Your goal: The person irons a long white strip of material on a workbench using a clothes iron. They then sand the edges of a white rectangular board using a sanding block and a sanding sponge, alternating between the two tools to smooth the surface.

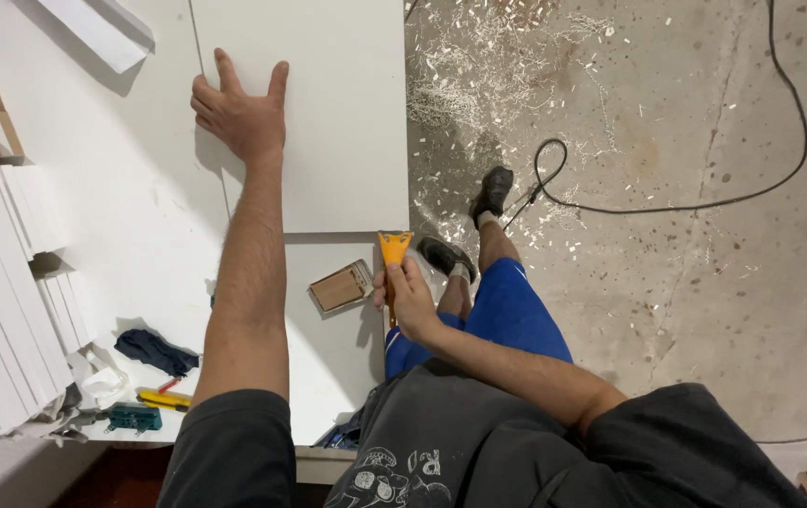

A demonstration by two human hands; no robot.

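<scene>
Two hands are seen at a white board [328,113] laid on a white table [140,216]. The left hand [242,111] is pressed flat on the board near its left edge, fingers spread, nothing gripped. The right hand [408,299] is closed around an orange scraper [393,254], whose blade is set at the board's near right corner. A small wooden block [342,286] lies just beside it. Open floor [667,282], strewn with shavings, is left on the right; the scraper's handle is mostly hidden by the fingers
</scene>
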